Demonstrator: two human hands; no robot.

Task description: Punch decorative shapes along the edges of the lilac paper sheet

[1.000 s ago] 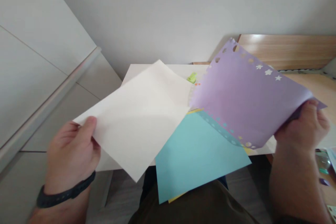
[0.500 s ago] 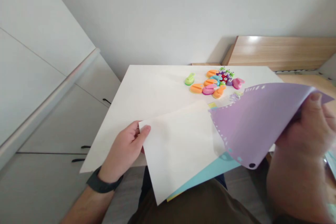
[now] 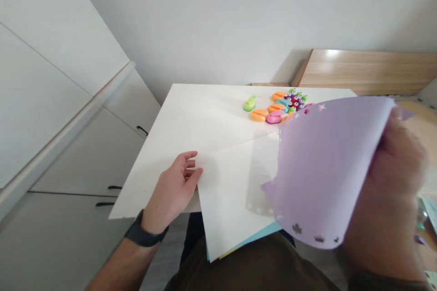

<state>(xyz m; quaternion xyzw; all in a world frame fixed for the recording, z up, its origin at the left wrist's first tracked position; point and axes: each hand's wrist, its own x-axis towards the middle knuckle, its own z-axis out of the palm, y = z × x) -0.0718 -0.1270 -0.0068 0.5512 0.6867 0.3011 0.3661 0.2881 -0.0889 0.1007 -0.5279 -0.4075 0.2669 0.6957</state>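
The right hand (image 3: 399,182) grips the punched lilac sheet (image 3: 317,177) closed at its edge, while the half-open left hand (image 3: 172,191) just touches the white sheet (image 3: 232,191).

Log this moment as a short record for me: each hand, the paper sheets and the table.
Left hand: at the edge of the white paper sheet, grip unclear
Right hand: blurred, holding the curved lilac paper sheet
Lilac sheet edge: punched with small shapes, including stars
Beneath white sheet: blue paper sheet, edge showing
Surface: white table
On table: colourful craft punches, grouped towards the far edge
Left wrist: dark wristband
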